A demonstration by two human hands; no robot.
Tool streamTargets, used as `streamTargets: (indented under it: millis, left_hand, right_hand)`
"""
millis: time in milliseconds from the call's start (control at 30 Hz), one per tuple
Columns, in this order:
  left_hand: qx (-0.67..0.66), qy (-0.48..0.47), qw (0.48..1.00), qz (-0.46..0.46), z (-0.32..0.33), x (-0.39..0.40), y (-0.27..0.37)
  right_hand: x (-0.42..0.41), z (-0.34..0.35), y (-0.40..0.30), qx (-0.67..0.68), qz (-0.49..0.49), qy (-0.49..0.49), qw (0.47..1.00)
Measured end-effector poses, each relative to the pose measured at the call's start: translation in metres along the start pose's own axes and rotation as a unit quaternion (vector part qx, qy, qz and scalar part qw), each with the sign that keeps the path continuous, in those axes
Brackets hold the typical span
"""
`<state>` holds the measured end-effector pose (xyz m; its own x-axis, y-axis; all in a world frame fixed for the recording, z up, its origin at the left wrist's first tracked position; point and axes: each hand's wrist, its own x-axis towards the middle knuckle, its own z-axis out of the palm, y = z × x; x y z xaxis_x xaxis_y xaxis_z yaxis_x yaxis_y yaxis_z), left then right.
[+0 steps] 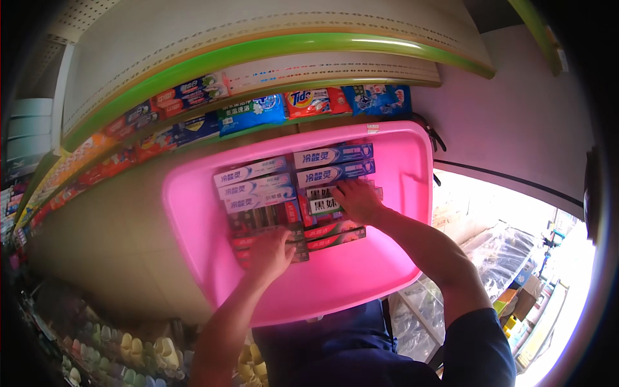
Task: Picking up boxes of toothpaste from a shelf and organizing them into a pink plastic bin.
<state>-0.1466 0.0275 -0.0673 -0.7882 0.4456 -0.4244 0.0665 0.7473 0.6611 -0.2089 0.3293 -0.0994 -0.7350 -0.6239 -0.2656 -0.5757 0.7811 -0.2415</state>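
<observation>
A large pink plastic tub (295, 295) is in front of me, with several toothpaste boxes in two side-by-side columns inside. My right hand (357, 200) lies on the white-and-green toothpaste boxes (325, 206) of the right column, its fingers spread. Above it are blue-and-white toothpaste boxes (316, 157). My left hand (273, 254) rests over the red-and-dark toothpaste boxes (300, 251) at the lower left, fingers bent; whether it grips one cannot be told. White toothpaste boxes (237, 188) lie at the upper left of the tub.
Beyond the tub, shelves with a green edge rail (290, 46) hold Tide detergent bags (309, 102), blue detergent bags (375, 99) and more packages. Several pairs of slippers (133, 348) stand at the lower left. Plastic-wrapped goods (505, 256) are at the right, by bright light.
</observation>
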Motion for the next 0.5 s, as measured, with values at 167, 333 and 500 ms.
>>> streamTargets:
  millis: [167, 333, 500]
  left_hand:
    - [0.009, -0.006, 1.0, 0.007, 0.007, -0.005, 0.003]
    - [0.023, 0.008, 1.0, -0.002, 0.011, -0.011, -0.002]
    - [0.002, -0.02, 1.0, 0.006, 0.009, -0.022, -0.011]
  right_hand:
    - [-0.001, 0.014, 0.003, -0.094, -0.025, 0.074, 0.992]
    - [-0.024, 0.013, -0.002, -0.013, 0.094, -0.036, 0.995]
    - [-0.035, 0.016, -0.031, -0.034, 0.0, -0.07, 0.997]
